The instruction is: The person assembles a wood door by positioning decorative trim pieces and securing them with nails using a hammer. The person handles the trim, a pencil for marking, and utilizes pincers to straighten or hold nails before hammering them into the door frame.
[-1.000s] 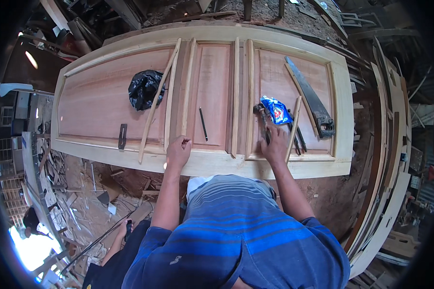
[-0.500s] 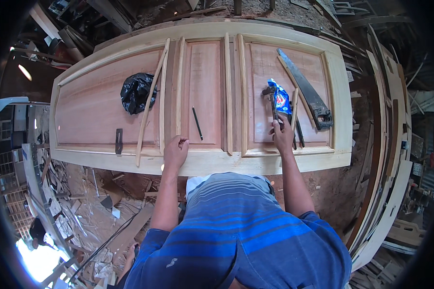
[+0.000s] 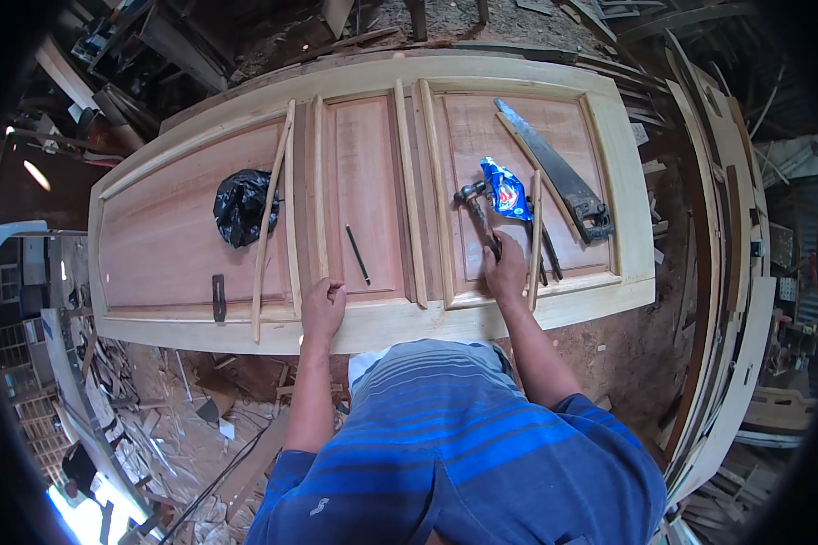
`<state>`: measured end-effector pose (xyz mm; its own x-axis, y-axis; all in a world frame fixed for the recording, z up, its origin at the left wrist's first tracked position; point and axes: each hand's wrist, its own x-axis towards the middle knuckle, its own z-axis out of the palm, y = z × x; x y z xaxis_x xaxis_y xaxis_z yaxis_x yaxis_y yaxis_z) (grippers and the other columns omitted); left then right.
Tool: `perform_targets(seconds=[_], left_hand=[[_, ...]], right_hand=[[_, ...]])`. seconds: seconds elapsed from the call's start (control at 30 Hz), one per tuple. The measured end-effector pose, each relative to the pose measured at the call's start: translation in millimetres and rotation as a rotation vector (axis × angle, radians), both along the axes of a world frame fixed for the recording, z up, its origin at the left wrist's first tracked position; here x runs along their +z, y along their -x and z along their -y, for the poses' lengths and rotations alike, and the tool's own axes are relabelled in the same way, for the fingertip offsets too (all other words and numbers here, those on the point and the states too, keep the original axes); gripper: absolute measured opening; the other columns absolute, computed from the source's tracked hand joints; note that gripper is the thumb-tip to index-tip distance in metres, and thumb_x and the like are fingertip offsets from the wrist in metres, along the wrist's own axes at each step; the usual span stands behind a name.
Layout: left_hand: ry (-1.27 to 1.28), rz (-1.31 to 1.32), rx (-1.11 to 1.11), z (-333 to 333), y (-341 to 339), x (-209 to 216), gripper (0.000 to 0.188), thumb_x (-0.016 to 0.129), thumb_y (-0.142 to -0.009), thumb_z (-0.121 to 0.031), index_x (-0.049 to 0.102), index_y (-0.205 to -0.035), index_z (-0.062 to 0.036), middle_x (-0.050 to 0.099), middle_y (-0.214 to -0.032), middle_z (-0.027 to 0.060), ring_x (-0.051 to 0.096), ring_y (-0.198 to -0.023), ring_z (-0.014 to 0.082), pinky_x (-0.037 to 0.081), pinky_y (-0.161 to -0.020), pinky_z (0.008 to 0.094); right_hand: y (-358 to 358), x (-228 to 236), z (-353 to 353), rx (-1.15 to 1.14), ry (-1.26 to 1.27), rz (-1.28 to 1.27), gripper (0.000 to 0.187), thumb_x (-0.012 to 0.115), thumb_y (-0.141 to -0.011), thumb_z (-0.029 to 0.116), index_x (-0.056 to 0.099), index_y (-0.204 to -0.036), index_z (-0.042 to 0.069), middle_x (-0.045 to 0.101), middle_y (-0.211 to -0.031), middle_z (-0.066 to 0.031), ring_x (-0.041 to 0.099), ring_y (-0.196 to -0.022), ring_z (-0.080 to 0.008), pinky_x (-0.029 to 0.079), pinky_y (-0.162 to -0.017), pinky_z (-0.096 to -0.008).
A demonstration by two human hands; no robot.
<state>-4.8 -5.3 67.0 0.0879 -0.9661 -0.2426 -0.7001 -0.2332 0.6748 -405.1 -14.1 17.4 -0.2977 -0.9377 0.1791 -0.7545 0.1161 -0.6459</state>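
A wooden panelled door (image 3: 645, 227) lies flat before me. My right hand (image 3: 507, 268) is wrapped round the handle of a hammer (image 3: 475, 213), whose head points away over the right panel. Just right of the hammer is a blue plastic packet (image 3: 506, 191). My left hand (image 3: 323, 309) rests at the door's near edge with its fingers curled together; whatever they hold, if anything, is hidden. A dark pencil (image 3: 357, 254) lies on the middle panel, close to that hand.
A handsaw (image 3: 559, 168) lies on the right panel beside thin wood strips (image 3: 535, 241). On the left panel are a black plastic bag (image 3: 243, 211), a loose strip (image 3: 265, 245) and a small dark metal piece (image 3: 218, 298). Boards (image 3: 736, 318) lean at right; scraps litter the floor.
My right hand and the hammer have shifted left, so the hammer head now sits clear of the blue packet. The left hand stays by the near edge. The whole view has tilted slightly.
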Motion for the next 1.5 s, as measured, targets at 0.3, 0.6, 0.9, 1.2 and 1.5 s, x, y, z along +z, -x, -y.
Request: perform_targets(seconds=[0.3,0.6,0.9,1.2,1.5], left_hand=[[0.002,0.002,0.004,-3,-1,-2,0.016,0.076,-0.098,-0.014,0.076,-0.106,0.0001,0.077,-0.094,0.0140,0.074,-0.081,0.0239,0.060,-0.077,0.0368],[0.033,-0.006,0.010,-8,-1,-3,0.017,0.077,-0.098,-0.017,0.077,-0.105,-0.0022,0.076,-0.093,0.0135,0.073,-0.080,0.0245,0.059,-0.077,0.0388],[-0.022,0.025,0.026,-35,-10,9,0.018,0.080,-0.096,-0.020,0.077,-0.099,-0.0020,0.075,-0.083,0.0131,0.072,-0.074,0.0224,0.058,-0.073,0.0379],[-0.762,-0.215,-0.132,-147,-60,47,0.019,0.083,-0.091,-0.021,0.078,-0.093,-0.0023,0.079,-0.083,0.0090,0.074,-0.080,0.0161,0.059,-0.074,0.0348],[-1.148,-0.514,-0.005,-252,-80,24,0.023,0.065,-0.103,-0.009,0.078,-0.122,-0.0031,0.080,-0.118,0.0077,0.074,-0.106,0.0195,0.060,-0.091,0.0353]], right_hand=[[1,39,73,-0.153,0.032,-0.192,0.046,0.087,-0.090,0.035,0.071,-0.121,0.005,0.068,-0.117,-0.0183,0.065,-0.112,-0.0415,0.052,-0.097,-0.0528],[55,16,138,-0.232,-0.083,-0.044,0.031,0.078,-0.098,0.032,0.077,-0.106,0.002,0.077,-0.101,-0.0235,0.075,-0.092,-0.0431,0.058,-0.082,-0.0516],[94,26,156,-0.176,0.122,-0.193,0.019,0.078,-0.098,0.022,0.078,-0.108,0.005,0.077,-0.098,-0.0192,0.075,-0.097,-0.0403,0.059,-0.085,-0.0488],[79,60,-4,0.533,-0.780,0.417,0.011,0.071,-0.103,0.009,0.078,-0.101,0.001,0.076,-0.082,-0.0036,0.071,-0.072,-0.0107,0.058,-0.067,-0.0294],[116,80,-221,0.721,-1.569,0.524,0.019,0.077,-0.094,0.006,0.083,-0.112,0.004,0.083,-0.098,-0.0096,0.077,-0.084,-0.0161,0.063,-0.076,-0.0337]])
